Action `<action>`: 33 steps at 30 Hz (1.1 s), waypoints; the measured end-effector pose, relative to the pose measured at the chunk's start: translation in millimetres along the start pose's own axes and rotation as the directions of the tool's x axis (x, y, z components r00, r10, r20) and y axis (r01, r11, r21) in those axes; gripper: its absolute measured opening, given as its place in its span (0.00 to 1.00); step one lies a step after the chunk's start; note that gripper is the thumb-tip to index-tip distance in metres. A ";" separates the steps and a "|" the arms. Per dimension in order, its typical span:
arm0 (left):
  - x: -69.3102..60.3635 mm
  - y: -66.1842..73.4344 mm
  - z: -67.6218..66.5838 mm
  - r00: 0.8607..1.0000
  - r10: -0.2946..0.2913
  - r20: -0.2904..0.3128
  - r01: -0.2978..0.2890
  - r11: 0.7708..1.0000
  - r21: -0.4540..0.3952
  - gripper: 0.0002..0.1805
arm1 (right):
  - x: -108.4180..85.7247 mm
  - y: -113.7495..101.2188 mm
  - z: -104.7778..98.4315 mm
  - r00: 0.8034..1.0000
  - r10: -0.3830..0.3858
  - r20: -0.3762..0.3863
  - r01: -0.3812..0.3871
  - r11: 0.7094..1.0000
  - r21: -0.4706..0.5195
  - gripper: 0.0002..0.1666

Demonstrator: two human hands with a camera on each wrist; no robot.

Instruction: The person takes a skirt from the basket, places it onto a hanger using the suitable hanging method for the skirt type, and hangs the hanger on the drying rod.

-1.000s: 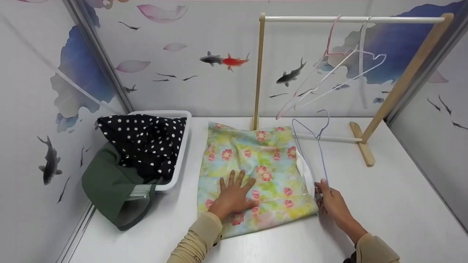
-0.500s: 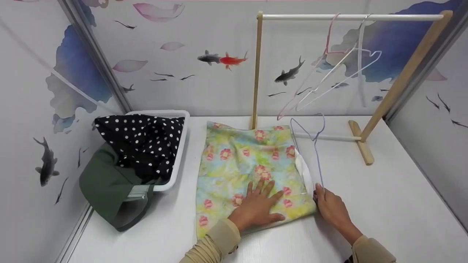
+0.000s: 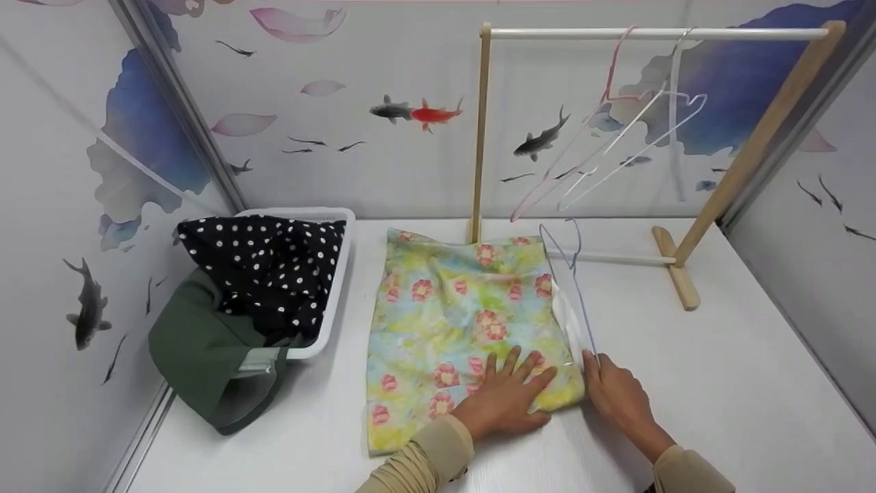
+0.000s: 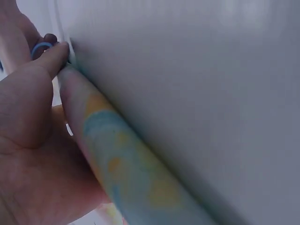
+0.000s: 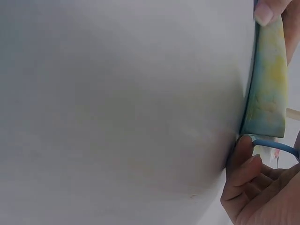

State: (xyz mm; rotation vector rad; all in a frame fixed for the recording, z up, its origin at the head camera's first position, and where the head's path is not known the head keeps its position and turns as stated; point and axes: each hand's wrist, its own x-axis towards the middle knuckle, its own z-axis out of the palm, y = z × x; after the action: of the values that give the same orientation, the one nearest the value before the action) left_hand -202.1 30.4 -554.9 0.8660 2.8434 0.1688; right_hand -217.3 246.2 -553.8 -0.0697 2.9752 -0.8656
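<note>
A floral-printed garment [image 3: 438, 315], yellow, green and blue with pink flowers, lies flat on the table in the head view. My left hand [image 3: 510, 397] rests on its lower right part with the fingers spread. At the garment's right edge, where a white strip shows, my right hand [image 3: 619, 397] grips a thin blue clothes hanger [image 3: 584, 301]. The hanger's left part is hidden under or inside the garment, and its hook points away from me. In the right wrist view, curled fingers hold the blue hanger wire [image 5: 276, 145] beside the garment's edge [image 5: 268, 89].
A wooden rack with a white rail [image 3: 582, 33] stands at the back right, bearing a pink hanger [image 3: 609, 75] and a white hanger [image 3: 647, 106]. On the left, a white basket [image 3: 345, 239] holds a black polka-dot cloth [image 3: 287, 267] and a dark green cloth [image 3: 198, 356].
My left hand has slid right and toward me across the garment. The right hand and the blue hanger have shifted left, bringing the hanger closer to the garment's edge.
</note>
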 end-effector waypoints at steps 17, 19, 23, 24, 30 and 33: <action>9.2 8.6 0.9 0.990 -0.054 -0.127 0.050 0.998 -0.029 0.21 | -8.4 0.5 1.6 0.999 -0.034 -0.040 0.032 0.998 -0.058 0.33; 10.3 7.5 1.6 0.989 -0.056 -0.140 0.048 0.997 -0.056 0.20 | -8.3 1.0 1.6 0.999 -0.026 -0.033 0.024 0.998 -0.065 0.33; 12.4 5.9 1.5 0.984 -0.059 -0.171 0.044 0.995 -0.089 0.18 | -9.8 2.3 2.6 0.999 -0.023 -0.035 0.020 0.997 -0.077 0.34; 12.7 5.6 1.3 0.982 -0.061 -0.179 0.045 0.994 -0.095 0.18 | -10.5 2.3 2.7 0.999 -0.023 -0.041 0.019 0.997 -0.077 0.33; 12.9 4.1 -2.1 0.971 -0.085 -0.223 0.045 0.983 -0.177 0.19 | -17.6 -1.7 1.8 0.999 -0.007 -0.037 0.004 0.996 -0.090 0.29; 12.5 1.7 -3.4 0.961 -0.095 -0.261 0.032 0.972 -0.235 0.19 | -22.8 -6.6 0.9 1.000 0.012 -0.012 -0.013 0.995 -0.097 0.30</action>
State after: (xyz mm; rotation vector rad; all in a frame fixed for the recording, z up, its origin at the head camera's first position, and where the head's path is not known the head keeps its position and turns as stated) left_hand -212.0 38.6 -552.8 0.7524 3.0118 0.6399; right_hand -194.3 241.4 -550.3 -0.0498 3.0242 -0.7218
